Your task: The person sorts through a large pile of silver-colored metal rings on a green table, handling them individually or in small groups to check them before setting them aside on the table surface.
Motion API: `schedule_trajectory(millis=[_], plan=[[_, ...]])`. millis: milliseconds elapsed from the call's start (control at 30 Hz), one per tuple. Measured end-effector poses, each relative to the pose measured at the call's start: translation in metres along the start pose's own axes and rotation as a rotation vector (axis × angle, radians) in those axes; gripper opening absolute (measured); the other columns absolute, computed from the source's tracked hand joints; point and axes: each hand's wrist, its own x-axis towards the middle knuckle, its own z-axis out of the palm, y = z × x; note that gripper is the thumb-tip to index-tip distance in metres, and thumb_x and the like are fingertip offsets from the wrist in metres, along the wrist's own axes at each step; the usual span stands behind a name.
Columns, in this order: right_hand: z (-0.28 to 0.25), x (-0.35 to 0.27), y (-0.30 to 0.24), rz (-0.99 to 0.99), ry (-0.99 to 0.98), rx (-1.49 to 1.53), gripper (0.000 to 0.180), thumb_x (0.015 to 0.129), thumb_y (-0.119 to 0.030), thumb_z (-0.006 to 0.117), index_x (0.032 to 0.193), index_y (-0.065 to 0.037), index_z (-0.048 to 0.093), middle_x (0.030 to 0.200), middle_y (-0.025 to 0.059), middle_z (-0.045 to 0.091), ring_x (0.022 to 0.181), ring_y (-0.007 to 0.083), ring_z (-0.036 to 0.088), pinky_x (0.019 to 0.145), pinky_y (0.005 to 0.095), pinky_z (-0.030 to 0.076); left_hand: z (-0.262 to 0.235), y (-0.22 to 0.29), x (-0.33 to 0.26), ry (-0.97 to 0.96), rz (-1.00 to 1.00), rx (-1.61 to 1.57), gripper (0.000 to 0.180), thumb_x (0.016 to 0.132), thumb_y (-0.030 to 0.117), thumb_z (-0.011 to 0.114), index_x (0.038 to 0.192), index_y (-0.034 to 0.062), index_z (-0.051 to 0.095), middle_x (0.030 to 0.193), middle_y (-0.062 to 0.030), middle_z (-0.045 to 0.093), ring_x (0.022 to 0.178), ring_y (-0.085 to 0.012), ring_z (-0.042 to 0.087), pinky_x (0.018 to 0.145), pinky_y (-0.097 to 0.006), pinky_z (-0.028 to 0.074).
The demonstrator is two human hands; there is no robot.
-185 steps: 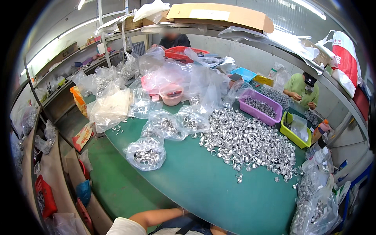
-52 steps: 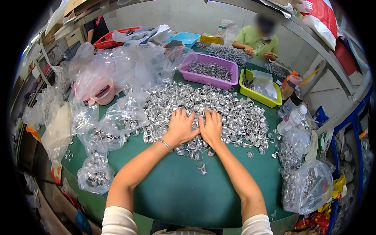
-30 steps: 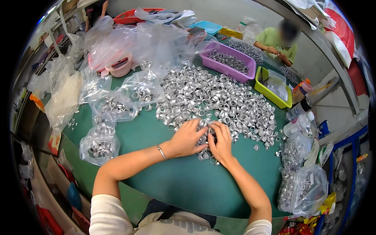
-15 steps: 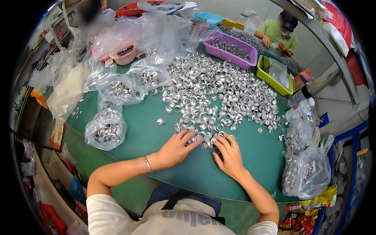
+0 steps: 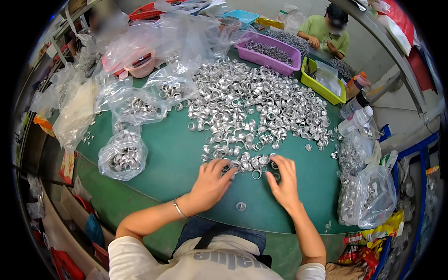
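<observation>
both hands lie flat, fingers spread, on the near edge of a heap of silver metal rings [image 5: 252, 107] on the green table [image 5: 172, 158]: the left hand [image 5: 210, 184] and right hand [image 5: 282, 182] cup a small cluster of rings [image 5: 247, 163] between them, clamped on nothing. one loose ring [image 5: 241, 206] sits just nearer the body. clear plastic bags of rings [image 5: 122, 156] lie to the left, another bag [image 5: 368, 196] at the right. a purple tray [image 5: 273, 49] and a yellow-green tray [image 5: 322, 81] stand at the far side.
</observation>
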Motion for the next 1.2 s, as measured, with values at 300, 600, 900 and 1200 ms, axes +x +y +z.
schedule_trajectory(millis=[300, 600, 900, 1200], plan=[[0.025, 0.01, 0.018, -0.105, -0.025, -0.1, 0.021, 0.076, 0.001, 0.064, 0.097, -0.004, 0.063, 0.099, 0.0094, 0.059, 0.088, 0.0295, 0.054, 0.077, 0.0392, 0.044, 0.032, 0.049, -0.026, -0.213, 0.373, -0.112, 0.044, 0.082, 0.034, 0.063, 0.117, 0.0078, 0.056, 0.135, -0.0141, 0.042, 0.13, -0.0372, 0.032, 0.105, -0.056, 0.026], [-0.005, -0.028, 0.033, 0.652, 0.087, 0.805, 0.021, 0.084, 0.009, 0.057, 0.104, 0.004, 0.06, 0.092, 0.0073, 0.066, 0.076, 0.0084, 0.059, 0.067, 0.019, 0.046, 0.039, 0.052, -0.033, -0.251, 0.429, -0.29, 0.029, 0.083, 0.029, 0.063, 0.099, 0.0056, 0.058, 0.103, -0.0088, 0.053, 0.091, -0.0219, 0.05, 0.073, -0.035, 0.043], [-0.061, -0.064, 0.043, 0.127, -0.207, -0.29, 0.021, 0.069, 0.012, 0.058, 0.084, 0.0, 0.066, 0.09, 0.012, 0.061, 0.08, 0.0275, 0.057, 0.072, 0.0361, 0.047, 0.026, 0.036, -0.023, -0.313, 0.4, -0.335, 0.025, 0.074, 0.006, 0.058, 0.098, 0.0012, 0.055, 0.1, -0.0137, 0.049, 0.096, -0.0292, 0.049, 0.071, -0.033, 0.05], [-0.038, -0.017, 0.043, 0.117, -0.034, -0.212, 0.031, 0.079, -0.007, 0.065, 0.108, -0.001, 0.057, 0.093, 0.0136, 0.06, 0.089, 0.0322, 0.055, 0.079, 0.0392, 0.045, 0.03, 0.016, 0.012, -0.063, 0.25, 0.06, 0.034, 0.072, 0.004, 0.055, 0.106, 0.0008, 0.058, 0.118, -0.0151, 0.049, 0.109, -0.0326, 0.047, 0.089, -0.041, 0.036]])
